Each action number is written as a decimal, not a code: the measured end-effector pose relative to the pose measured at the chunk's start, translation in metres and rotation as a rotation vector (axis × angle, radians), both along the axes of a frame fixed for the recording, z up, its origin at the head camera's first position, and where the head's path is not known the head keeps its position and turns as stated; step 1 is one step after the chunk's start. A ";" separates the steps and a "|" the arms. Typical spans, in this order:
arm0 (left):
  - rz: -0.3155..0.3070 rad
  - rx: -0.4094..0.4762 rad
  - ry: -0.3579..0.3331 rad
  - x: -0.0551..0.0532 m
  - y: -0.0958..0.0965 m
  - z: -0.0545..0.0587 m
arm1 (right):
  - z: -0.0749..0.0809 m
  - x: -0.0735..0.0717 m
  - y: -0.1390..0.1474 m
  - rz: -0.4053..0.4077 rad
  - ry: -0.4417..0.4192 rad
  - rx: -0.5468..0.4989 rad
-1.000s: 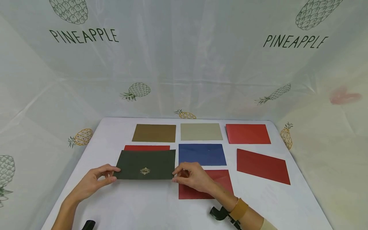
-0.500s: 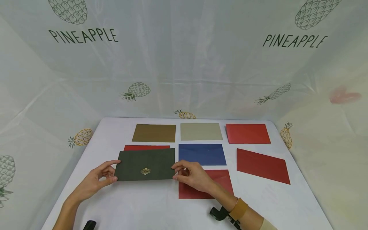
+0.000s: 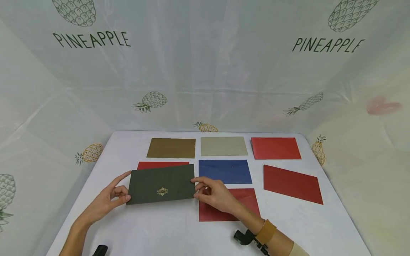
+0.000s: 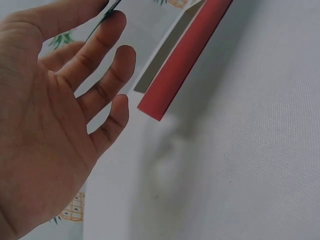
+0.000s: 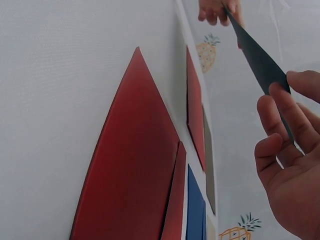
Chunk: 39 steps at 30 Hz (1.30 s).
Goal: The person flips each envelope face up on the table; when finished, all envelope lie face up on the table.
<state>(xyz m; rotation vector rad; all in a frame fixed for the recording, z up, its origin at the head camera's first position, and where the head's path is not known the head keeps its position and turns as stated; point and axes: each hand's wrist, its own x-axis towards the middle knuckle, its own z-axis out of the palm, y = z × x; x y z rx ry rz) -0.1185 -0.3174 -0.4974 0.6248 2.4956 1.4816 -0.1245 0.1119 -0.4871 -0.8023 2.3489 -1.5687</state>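
From my feed, the left hand [image 3: 104, 201] grips the left end of a dark green card [image 3: 161, 182], index finger and thumb spread apart along the short edge; I judge this spares the face from creasing. The right wrist view shows the card lifted off the bench [image 3: 153, 231], and its gold emblem [image 3: 162, 191] faces my head camera, unobstructed.

I take clock directions from that card. A brown card [image 3: 171, 148] lies at 12 o'clock, with a red card [image 3: 163, 165] nearer on the same line, mostly covered. The right hand [image 3: 217, 195] pinches the opposite end with its fingers, probably so 2 supports share the weight. A beige card [image 3: 224, 146] sits at 2 o'clock, a blue card [image 3: 225, 171] near 3, and a dark red card [image 3: 221, 215] toward 4, partly hidden beneath hand and forearm. Farther over, a bright red card [image 3: 276, 148] is between 2 and 3; a crimson card [image 3: 293, 184] lies skewed at 3. The gaps presumably let each colour show.

I can't tell whether these are cards or envelopes. The left wrist's black device [image 3: 101, 250] is cut off.
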 end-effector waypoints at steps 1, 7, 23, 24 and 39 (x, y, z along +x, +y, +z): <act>-0.002 0.004 -0.003 0.000 0.000 0.000 | 0.000 0.000 0.000 -0.001 -0.001 0.002; 0.002 -0.004 -0.029 0.001 -0.002 -0.002 | -0.002 -0.001 0.000 0.010 0.006 -0.004; 0.056 0.082 -0.136 0.007 -0.002 -0.009 | -0.005 -0.004 0.003 -0.028 -0.013 -0.003; 0.049 0.080 -0.143 0.007 -0.002 -0.010 | -0.005 -0.005 0.003 -0.033 -0.015 0.000; -0.179 0.001 -0.270 0.008 0.007 -0.017 | 0.019 0.000 0.000 -0.057 -0.052 0.003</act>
